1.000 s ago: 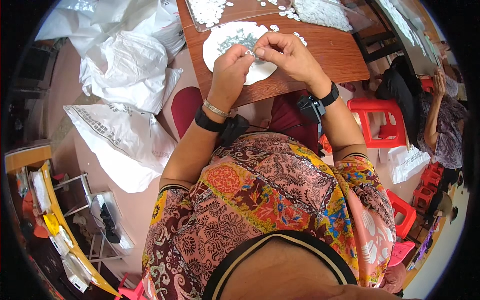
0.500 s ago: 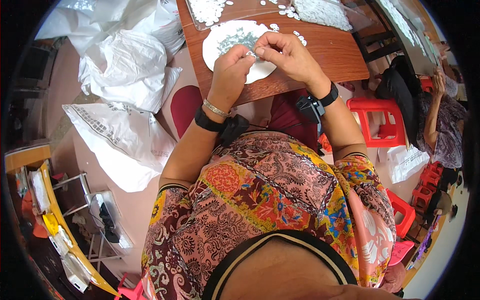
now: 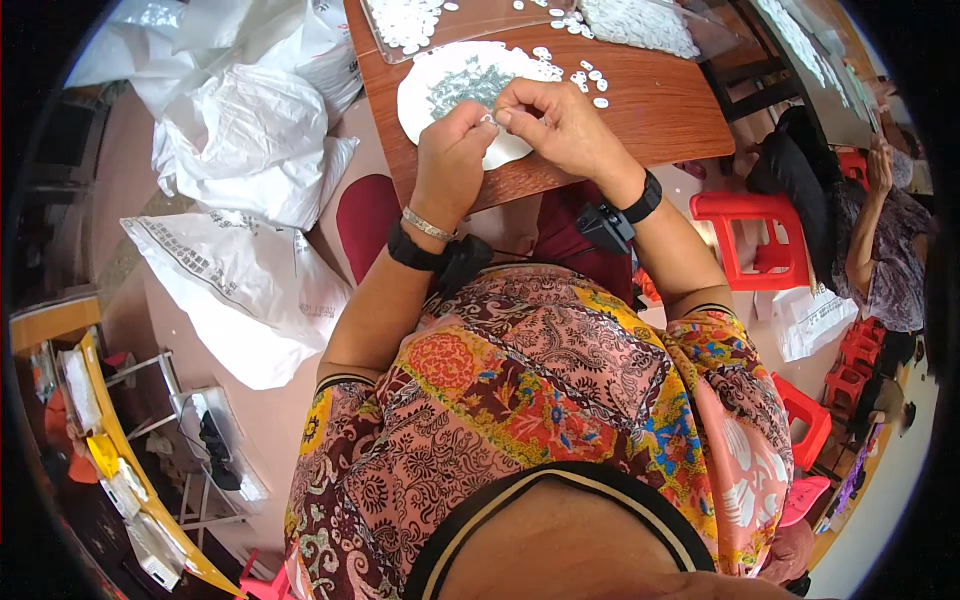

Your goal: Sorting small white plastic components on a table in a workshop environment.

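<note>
My left hand (image 3: 452, 158) is closed, thumb and forefinger pinching a small white plastic piece (image 3: 488, 118) that looks like the oval two-holed ones on the table. Fingertips to fingertips with it, my right hand (image 3: 570, 125) is also closed in a pinch; whatever it grips is too small or hidden to name. Both hands hover over the near edge of a round white plate (image 3: 411, 108). A scatter of small grey metal-looking bits (image 3: 468, 86) lies on that plate.
Loose white oval pieces (image 3: 590, 76) dot the brown wooden table (image 3: 670, 125), beside a clear tray (image 3: 395, 55) of more. Large white sacks (image 3: 245, 140) stand at left. A red stool (image 3: 745, 215) is at right, with another person (image 3: 880, 240) beyond.
Both hands have shifted slightly left and down, and their fingertips now meet more closely around the small white piece. A few loose pieces beside my right hand are more exposed.
</note>
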The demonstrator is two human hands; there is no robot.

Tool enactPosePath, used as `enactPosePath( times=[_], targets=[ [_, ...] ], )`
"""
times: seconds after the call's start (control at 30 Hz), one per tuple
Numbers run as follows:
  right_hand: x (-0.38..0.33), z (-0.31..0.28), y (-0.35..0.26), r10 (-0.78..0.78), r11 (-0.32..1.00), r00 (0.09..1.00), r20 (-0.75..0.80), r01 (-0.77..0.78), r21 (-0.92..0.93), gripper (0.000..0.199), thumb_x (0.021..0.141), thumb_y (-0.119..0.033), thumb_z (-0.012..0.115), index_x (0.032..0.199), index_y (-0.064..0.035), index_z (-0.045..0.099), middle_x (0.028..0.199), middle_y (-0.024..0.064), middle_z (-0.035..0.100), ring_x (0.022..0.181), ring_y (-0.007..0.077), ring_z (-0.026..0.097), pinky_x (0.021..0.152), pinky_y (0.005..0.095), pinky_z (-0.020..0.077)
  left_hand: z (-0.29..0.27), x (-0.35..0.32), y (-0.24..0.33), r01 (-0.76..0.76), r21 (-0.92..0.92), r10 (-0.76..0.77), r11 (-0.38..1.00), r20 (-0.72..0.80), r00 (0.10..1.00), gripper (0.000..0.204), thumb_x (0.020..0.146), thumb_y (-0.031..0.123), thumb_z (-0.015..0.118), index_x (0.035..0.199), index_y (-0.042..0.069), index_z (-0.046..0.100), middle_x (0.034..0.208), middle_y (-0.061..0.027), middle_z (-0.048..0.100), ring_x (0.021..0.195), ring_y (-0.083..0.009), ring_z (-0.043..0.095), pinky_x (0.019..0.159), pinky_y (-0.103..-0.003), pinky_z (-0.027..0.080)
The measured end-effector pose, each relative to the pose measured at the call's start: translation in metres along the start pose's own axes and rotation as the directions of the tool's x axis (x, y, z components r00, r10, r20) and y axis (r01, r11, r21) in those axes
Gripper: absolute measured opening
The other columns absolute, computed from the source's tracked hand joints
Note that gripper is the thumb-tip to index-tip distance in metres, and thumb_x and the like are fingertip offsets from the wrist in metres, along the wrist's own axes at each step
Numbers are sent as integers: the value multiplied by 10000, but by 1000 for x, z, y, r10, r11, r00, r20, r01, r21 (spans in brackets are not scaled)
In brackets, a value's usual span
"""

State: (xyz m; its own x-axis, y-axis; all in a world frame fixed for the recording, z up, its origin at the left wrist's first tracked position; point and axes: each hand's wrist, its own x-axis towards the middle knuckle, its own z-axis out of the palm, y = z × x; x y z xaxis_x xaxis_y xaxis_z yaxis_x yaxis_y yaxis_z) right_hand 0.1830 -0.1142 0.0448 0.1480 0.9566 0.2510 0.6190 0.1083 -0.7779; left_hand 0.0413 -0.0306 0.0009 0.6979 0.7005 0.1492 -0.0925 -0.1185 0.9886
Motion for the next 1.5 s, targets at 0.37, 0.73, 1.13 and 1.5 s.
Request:
enactPosePath(
  times=[0.37, 0.73, 1.13, 1.5],
  targets=[
    [11, -14, 16, 99, 992, 995, 17, -100, 78, 195, 878, -147, 601, 1000, 0, 639, 832, 15, 635, 780, 67, 555, 702, 229, 462, -13, 0, 7, 181, -180, -177, 967, 37, 984, 145, 837, 133, 542, 731, 36, 562, 568, 41, 462, 488, -41, 398, 446, -199, 297],
    [76, -65, 125, 196, 791, 980, -22, -171, -587, 228, 752, -284, 661, 899, -112, 689, 823, 112, 674, 790, 284, 637, 724, 381, 492, -23, -4, 8, 236, -403, -244, 885, 31, 969, 118, 839, 132, 535, 757, 52, 562, 577, 10, 503, 461, -66, 427, 428, -189, 288],
    [85, -55, 114, 129, 525, 991, -38, -101, -845, 205, 751, -147, 542, 868, -64, 688, 879, 206, 653, 834, 345, 638, 776, 425, 505, -24, -7, 11, 241, -411, -250, 879, 33, 968, 123, 847, 136, 526, 772, 47, 564, 588, 4, 512, 471, -76, 448, 440, -191, 310],
    [74, -75, 111, 146, 863, 971, -189, -219, -455, 222, 843, -238, 572, 938, -59, 663, 787, 123, 663, 747, 232, 636, 696, 339, 505, -21, -9, 18, 240, -403, -247, 883, 36, 968, 128, 854, 142, 521, 772, 49, 558, 597, 0, 516, 480, -80, 456, 444, -195, 314]
  ],
)
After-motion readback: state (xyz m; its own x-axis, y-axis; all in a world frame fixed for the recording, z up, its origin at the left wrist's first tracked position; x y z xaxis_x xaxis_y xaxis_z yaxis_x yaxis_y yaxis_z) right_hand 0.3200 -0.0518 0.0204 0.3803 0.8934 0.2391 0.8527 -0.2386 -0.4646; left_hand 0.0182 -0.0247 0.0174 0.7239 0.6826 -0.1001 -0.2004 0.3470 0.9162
